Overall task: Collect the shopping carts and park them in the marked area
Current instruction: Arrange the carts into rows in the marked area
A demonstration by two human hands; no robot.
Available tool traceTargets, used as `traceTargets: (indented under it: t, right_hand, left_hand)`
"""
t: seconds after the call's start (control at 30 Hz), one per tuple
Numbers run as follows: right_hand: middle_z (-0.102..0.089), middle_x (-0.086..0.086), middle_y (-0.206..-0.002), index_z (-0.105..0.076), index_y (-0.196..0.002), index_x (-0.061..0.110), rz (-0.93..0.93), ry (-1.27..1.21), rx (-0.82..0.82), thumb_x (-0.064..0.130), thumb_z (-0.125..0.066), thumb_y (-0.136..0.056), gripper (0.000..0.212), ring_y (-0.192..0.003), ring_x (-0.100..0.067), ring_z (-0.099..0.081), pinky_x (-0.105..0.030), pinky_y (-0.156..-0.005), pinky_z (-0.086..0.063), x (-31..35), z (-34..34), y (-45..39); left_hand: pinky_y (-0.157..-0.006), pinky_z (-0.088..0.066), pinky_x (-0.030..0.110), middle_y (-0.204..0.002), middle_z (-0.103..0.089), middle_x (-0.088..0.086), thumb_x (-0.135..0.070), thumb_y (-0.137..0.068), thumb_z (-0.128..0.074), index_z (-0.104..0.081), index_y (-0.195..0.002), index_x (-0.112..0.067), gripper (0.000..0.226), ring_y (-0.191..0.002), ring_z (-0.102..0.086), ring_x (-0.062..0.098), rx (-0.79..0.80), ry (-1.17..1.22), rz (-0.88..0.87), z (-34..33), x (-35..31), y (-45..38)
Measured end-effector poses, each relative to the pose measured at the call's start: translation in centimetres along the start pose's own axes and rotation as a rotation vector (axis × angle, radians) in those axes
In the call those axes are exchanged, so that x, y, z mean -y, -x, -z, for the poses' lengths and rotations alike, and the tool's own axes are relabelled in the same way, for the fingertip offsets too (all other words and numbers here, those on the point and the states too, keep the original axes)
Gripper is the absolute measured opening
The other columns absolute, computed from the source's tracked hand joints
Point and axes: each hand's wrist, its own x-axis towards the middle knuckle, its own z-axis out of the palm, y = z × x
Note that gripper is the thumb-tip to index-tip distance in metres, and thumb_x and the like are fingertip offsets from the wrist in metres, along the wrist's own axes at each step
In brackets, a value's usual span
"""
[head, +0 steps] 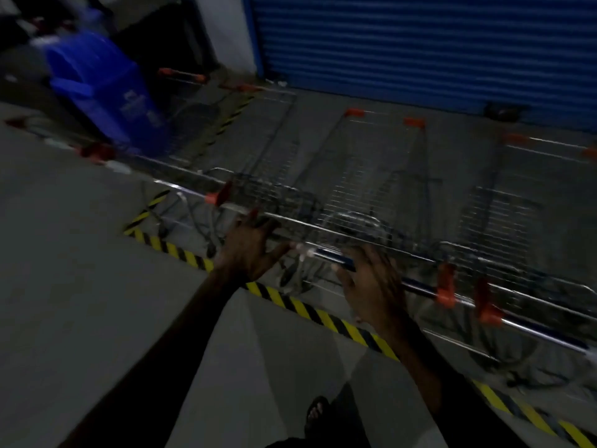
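Several wire shopping carts stand side by side inside a floor area edged with yellow-black tape (pixel 307 310). The middle cart (pixel 365 176) faces away from me; its blue handle bar (pixel 329 258) with orange end pieces runs across in front of my hands. My left hand (pixel 248 245) rests at the bar's left end with fingers spread, thumb against the bar. My right hand (pixel 371 282) lies over the bar with fingers apart, not wrapped round it. Another cart (pixel 504 215) stands to the right, a third cart (pixel 268 140) to the left. The picture is dim and blurred.
A blue roller shutter (pixel 420 43) closes off the back. A blue lidded bin (pixel 106 88) stands at the left, with more cart handles near it. Grey floor lies on my side of the tape. My sandalled foot (pixel 318 412) shows at the bottom.
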Motion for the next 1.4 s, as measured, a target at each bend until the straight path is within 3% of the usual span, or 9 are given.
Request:
traceTargets:
  t: [0.07, 0.17, 0.33, 0.6, 0.93, 1.03, 1.17, 1.27, 1.4]
  right_hand:
    - [-0.063, -0.005, -0.123, -0.066, -0.126, 0.02, 0.047, -0.059, 0.054, 0.053, -0.043, -0.102, 0.048, -0.113, -0.033, -0.06, -0.046, -0.099, -0.046, 2.8, -0.8, -1.8]
    - [-0.064, -0.007, -0.124, -0.066, -0.128, 0.018, 0.143, -0.112, 0.107, 0.059, -0.038, -0.101, 0.055, -0.114, -0.033, -0.061, -0.047, -0.1, -0.046, 7.9, -1.7, -4.0]
    - [-0.059, -0.007, -0.144, -0.058, -0.143, 0.022, 0.205, -0.176, 0.21, 0.055, -0.051, -0.104, 0.052, -0.13, -0.033, -0.055, -0.052, -0.107, -0.046, 14.9, -3.6, -6.3]
    - [-0.065, -0.008, -0.116, -0.067, -0.122, 0.011, 0.183, -0.126, 0.15, 0.042, -0.063, -0.101, 0.037, -0.106, -0.032, -0.063, -0.041, -0.084, -0.053, 23.9, -10.5, -9.4]
    - [-0.061, -0.01, -0.125, -0.066, -0.124, 0.011, -0.047, -0.018, 0.121, 0.046, -0.048, -0.101, 0.045, -0.114, -0.032, -0.06, -0.041, -0.094, -0.05, 32.4, -16.3, -16.9]
    - [-0.064, -0.014, -0.128, -0.065, -0.13, 0.009, -0.061, 0.085, 0.109, 0.047, -0.042, -0.1, 0.054, -0.119, -0.036, -0.061, -0.048, -0.114, -0.041, 32.3, -18.2, -19.7]
    - [-0.065, -0.014, -0.136, -0.059, -0.142, 0.012, -0.082, 0.168, 0.14, 0.052, -0.044, -0.104, 0.058, -0.126, -0.036, -0.06, -0.049, -0.124, -0.027, 31.6, -20.7, -23.0]
    - [-0.07, -0.011, -0.13, -0.056, -0.146, 0.017, -0.113, 0.231, 0.214, 0.064, -0.029, -0.103, 0.069, -0.125, -0.034, -0.062, -0.052, -0.125, -0.018, 31.9, -21.7, -24.5]
    - [-0.078, -0.005, -0.106, -0.066, -0.134, 0.024, -0.159, 0.313, 0.143, 0.07, -0.018, -0.103, 0.074, -0.114, -0.032, -0.069, -0.06, -0.125, -0.013, 32.2, -23.5, -25.8]
  left_hand:
    - [-0.098, -0.048, 0.048, -0.144, -0.065, 0.017, -0.071, -0.099, -0.042, -0.068, -0.138, -0.013, 0.074, -0.128, -0.059, 0.039, 0.003, 0.026, 0.033, 2.0, 0.4, 1.6]
    - [-0.077, -0.05, 0.045, -0.114, -0.072, 0.018, -0.064, -0.105, -0.042, -0.066, -0.139, -0.01, 0.068, -0.099, -0.063, 0.04, -0.071, 0.029, 0.093, 3.9, 2.3, 4.2]
    - [-0.085, -0.053, 0.045, -0.114, -0.071, 0.016, -0.057, -0.105, -0.045, -0.071, -0.127, -0.008, 0.06, -0.105, -0.063, 0.038, -0.062, 0.019, 0.243, 5.9, 8.5, 8.3]
    - [-0.08, -0.055, 0.048, -0.11, -0.072, 0.017, -0.042, -0.105, -0.05, -0.073, -0.118, -0.007, 0.044, -0.102, -0.064, 0.041, -0.096, 0.048, 0.239, 7.9, 23.9, 8.9]
    - [-0.082, -0.055, 0.049, -0.11, -0.075, 0.023, -0.034, -0.101, -0.061, -0.076, -0.114, -0.003, 0.037, -0.099, -0.069, 0.044, -0.058, 0.034, -0.028, 9.6, 37.7, 1.0]
    - [-0.084, -0.053, 0.048, -0.12, -0.072, 0.023, -0.026, -0.103, -0.067, -0.074, -0.124, -0.007, 0.029, -0.11, -0.065, 0.045, -0.034, 0.049, -0.053, 8.9, 40.2, -1.6]
    - [-0.086, -0.055, 0.05, -0.122, -0.072, 0.021, -0.038, -0.097, -0.055, -0.075, -0.125, -0.013, 0.042, -0.108, -0.067, 0.043, 0.0, 0.104, -0.125, 7.4, 43.9, -4.9]
    - [-0.086, -0.057, 0.048, -0.118, -0.075, 0.016, -0.055, -0.096, -0.047, -0.077, -0.12, -0.014, 0.056, -0.107, -0.07, 0.04, 0.041, 0.09, -0.101, 6.1, 46.5, -6.8]
    - [-0.072, -0.049, 0.037, -0.094, -0.075, 0.009, -0.08, -0.094, -0.04, -0.072, -0.087, -0.019, 0.069, -0.088, -0.071, 0.033, 0.107, 0.011, -0.122, 4.3, 50.1, -8.8]
